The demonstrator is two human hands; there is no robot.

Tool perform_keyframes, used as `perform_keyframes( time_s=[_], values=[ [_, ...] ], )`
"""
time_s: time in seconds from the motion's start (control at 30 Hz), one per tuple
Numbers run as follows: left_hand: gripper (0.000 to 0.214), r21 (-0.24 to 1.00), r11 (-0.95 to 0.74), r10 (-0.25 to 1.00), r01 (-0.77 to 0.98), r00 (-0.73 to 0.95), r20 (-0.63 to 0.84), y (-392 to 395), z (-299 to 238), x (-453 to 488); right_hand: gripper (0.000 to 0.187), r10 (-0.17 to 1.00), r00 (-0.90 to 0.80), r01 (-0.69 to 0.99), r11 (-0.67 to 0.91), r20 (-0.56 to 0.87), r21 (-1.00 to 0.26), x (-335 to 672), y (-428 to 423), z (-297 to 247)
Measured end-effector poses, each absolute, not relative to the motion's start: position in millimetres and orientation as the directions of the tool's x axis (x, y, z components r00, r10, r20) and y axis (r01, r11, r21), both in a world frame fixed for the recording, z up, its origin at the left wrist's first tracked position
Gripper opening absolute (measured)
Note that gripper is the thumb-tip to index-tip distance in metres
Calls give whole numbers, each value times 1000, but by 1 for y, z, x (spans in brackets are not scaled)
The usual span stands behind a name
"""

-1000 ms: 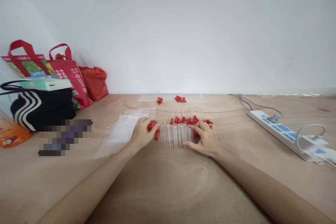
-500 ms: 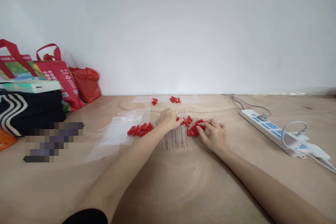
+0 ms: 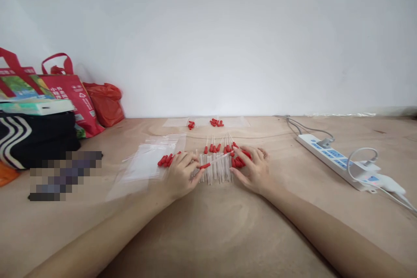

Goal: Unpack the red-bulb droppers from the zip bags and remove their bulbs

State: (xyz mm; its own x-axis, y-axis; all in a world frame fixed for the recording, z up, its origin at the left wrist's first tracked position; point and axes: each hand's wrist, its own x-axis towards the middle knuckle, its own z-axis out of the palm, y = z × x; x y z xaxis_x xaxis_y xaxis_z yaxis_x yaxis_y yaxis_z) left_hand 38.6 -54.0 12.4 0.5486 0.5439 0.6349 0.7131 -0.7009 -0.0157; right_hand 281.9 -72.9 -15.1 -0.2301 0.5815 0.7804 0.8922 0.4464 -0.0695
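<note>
A row of clear glass droppers point(image 3: 216, 169) with red rubber bulbs lies on the wooden table point(image 3: 208, 230) in front of me. My left hand point(image 3: 180, 173) is closed on one dropper point(image 3: 213, 163), its red bulb by my fingertips and its glass tube pointing right. My right hand point(image 3: 252, 168) rests on the right end of the row with fingers spread flat over a heap of red bulbs point(image 3: 239, 160). Another heap of red bulbs point(image 3: 167, 159) lies just left of my left hand, on the edge of clear plastic bags point(image 3: 148, 160).
More red bulbs point(image 3: 215, 123) lie on a clear sheet near the wall. A white power strip point(image 3: 335, 160) with cables runs along the right. Red shopping bags point(image 3: 73, 93), a black striped bag point(image 3: 32, 137) and a blurred patch stand at the left.
My left hand drew back from the far end of the row toward me and now holds a single dropper. My right hand moved left and flattened over the bulbs.
</note>
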Motion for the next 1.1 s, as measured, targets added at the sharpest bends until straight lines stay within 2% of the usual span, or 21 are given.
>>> perform_keyframes(
  time_s=[0.17,0.27,0.37,0.53,0.67,0.8,1.0,1.1],
  values=[
    [9,-65,-790,418,610,614,670,-70,-1,29,33,553,-440,821,567,708,67,268,-78,-15],
    [7,-89,-803,373,589,613,697,-70,-2,34,24,522,-485,780,622,702,76,265,-77,-17],
    [6,-106,-806,347,582,611,711,-70,-3,37,23,499,-483,763,643,720,67,263,-76,-20],
    [10,-61,-789,405,612,591,698,-69,-4,37,18,476,-490,759,644,730,90,258,-77,-22],
    [27,-28,-803,443,596,627,641,-65,-7,39,19,438,-498,748,653,748,116,255,-81,-20],
    [17,-20,-842,412,539,666,622,-64,-9,42,21,470,-522,749,652,712,119,252,-85,-19],
    [20,-34,-833,416,553,664,622,-68,-7,41,21,455,-544,739,657,705,147,251,-86,-17],
    [24,-13,-779,488,627,619,615,-63,-5,26,21,474,-493,768,631,730,109,268,-85,-18]
  ],
)
